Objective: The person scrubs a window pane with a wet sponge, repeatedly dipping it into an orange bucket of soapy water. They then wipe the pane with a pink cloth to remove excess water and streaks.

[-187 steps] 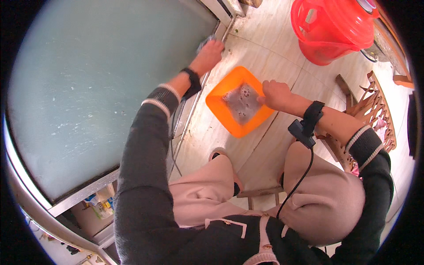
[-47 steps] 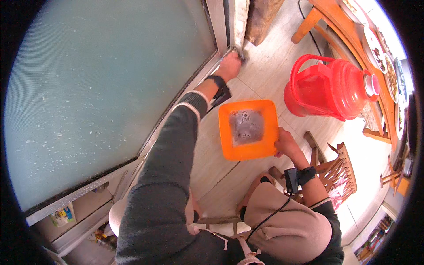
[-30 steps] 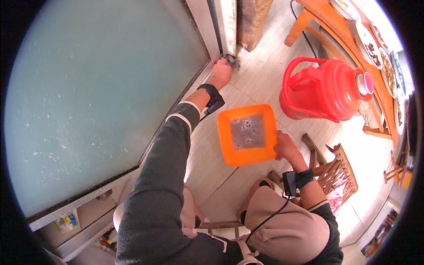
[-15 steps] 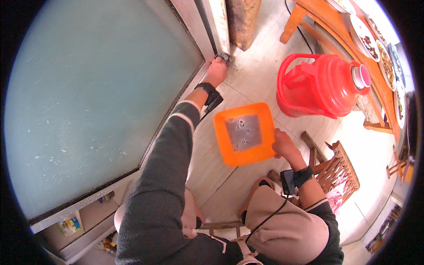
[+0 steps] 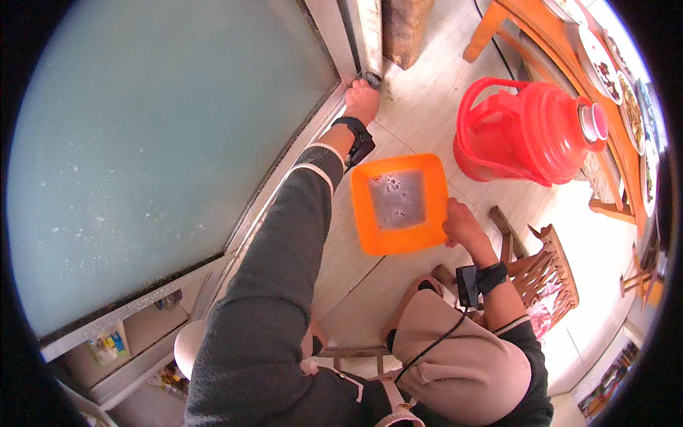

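Note:
My left hand (image 5: 361,101) reaches to the lower corner of a frosted glass door (image 5: 178,142), where the door meets the post. Its fingers are closed on a dark grey scrubber (image 5: 372,80), mostly hidden by the hand and pressed against the foot of the frame. My right hand (image 5: 461,224) grips the right rim of a square orange basin (image 5: 366,238). Cloudy grey water (image 5: 405,203) with patches of foam lies inside it. The basin is between my arms, over the pale tiled floor.
A red thermos flask (image 5: 526,132) stands right of the basin. Beyond it, a wooden table (image 5: 569,50) bears several plates of food. A small wooden chair (image 5: 558,270) with a pinkish cloth is by my right forearm. A wooden block (image 5: 405,32) stands beside the door post.
The whole view has shifted slightly, so most things appear a little higher and to the right. My left hand has turned a little at the frame's foot; my right hand keeps the basin's rim.

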`<action>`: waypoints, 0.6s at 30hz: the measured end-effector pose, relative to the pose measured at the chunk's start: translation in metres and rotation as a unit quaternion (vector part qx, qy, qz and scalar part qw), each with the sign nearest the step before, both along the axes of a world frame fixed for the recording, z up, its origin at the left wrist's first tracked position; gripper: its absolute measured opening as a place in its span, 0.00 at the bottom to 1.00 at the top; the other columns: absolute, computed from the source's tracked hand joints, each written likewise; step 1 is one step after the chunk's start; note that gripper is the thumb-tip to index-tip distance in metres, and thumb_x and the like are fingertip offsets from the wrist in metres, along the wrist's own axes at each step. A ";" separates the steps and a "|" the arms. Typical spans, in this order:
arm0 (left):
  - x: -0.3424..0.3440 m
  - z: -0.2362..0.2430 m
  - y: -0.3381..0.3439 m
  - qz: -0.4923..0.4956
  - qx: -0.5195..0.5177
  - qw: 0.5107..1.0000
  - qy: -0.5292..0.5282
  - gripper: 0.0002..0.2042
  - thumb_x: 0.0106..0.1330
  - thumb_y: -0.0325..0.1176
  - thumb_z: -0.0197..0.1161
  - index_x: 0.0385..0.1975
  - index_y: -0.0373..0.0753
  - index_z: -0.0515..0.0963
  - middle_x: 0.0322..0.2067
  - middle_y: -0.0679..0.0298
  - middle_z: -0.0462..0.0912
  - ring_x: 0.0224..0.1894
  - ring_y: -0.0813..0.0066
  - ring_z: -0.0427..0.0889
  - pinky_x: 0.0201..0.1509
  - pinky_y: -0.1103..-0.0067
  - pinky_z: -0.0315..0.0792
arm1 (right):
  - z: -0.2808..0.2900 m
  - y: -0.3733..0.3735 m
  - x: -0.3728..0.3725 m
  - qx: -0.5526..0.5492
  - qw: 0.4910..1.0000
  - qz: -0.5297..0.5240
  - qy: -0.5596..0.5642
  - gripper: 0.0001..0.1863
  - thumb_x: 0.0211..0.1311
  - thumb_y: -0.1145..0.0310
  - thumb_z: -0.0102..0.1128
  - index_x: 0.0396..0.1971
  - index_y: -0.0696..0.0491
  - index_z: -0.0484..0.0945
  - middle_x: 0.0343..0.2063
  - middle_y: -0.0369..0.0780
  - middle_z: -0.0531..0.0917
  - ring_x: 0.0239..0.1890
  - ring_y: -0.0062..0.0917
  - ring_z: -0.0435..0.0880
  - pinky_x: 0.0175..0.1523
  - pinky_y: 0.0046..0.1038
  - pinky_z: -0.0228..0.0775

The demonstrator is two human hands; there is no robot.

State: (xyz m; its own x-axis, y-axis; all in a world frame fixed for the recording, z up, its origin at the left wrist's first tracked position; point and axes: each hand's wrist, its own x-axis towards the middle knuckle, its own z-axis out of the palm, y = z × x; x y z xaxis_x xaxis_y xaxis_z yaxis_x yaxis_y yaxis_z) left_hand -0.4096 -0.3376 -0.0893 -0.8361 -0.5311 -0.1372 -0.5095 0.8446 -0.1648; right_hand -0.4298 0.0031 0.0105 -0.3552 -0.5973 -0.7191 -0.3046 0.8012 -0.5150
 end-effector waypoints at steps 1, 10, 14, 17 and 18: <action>0.006 0.001 0.001 0.011 0.029 1.000 -0.006 0.11 0.62 0.31 0.55 0.39 0.37 0.83 0.46 0.56 0.76 0.51 0.59 0.74 0.47 0.70 0.76 | 0.000 -0.001 0.000 0.011 1.000 -0.007 0.002 0.16 0.54 0.84 0.47 0.44 0.69 0.66 0.32 0.57 0.80 0.19 0.41 0.84 0.18 0.35 0.75; 0.151 0.012 0.038 0.147 0.089 0.984 -0.040 0.13 0.63 0.30 0.54 0.42 0.33 0.82 0.50 0.51 0.73 0.54 0.55 0.72 0.50 0.68 0.76 | 0.003 -0.005 0.003 -0.004 0.998 -0.036 -0.042 0.15 0.54 0.85 0.46 0.44 0.69 0.66 0.27 0.59 0.79 0.18 0.42 0.84 0.16 0.38 0.75; 0.218 0.016 0.058 0.243 0.117 0.963 -0.015 0.14 0.62 0.28 0.56 0.44 0.29 0.80 0.49 0.49 0.73 0.54 0.54 0.73 0.50 0.65 0.76 | -0.018 0.002 0.008 -0.025 0.998 -0.034 -0.055 0.15 0.54 0.85 0.45 0.44 0.68 0.66 0.26 0.58 0.79 0.18 0.42 0.85 0.16 0.37 0.75; 0.279 0.010 0.070 0.226 0.090 0.967 -0.070 0.15 0.62 0.28 0.55 0.44 0.26 0.79 0.49 0.49 0.73 0.54 0.53 0.73 0.51 0.64 0.76 | -0.023 0.006 0.020 -0.059 0.992 -0.063 -0.089 0.16 0.54 0.85 0.45 0.46 0.68 0.66 0.26 0.57 0.79 0.19 0.42 0.85 0.16 0.37 0.76; 0.300 0.006 0.076 0.242 0.096 0.963 -0.073 0.15 0.62 0.28 0.55 0.44 0.26 0.79 0.49 0.49 0.73 0.54 0.53 0.73 0.51 0.64 0.76 | -0.021 0.005 0.024 -0.059 0.992 -0.065 -0.089 0.17 0.54 0.86 0.44 0.47 0.68 0.65 0.26 0.57 0.80 0.19 0.42 0.85 0.16 0.37 0.77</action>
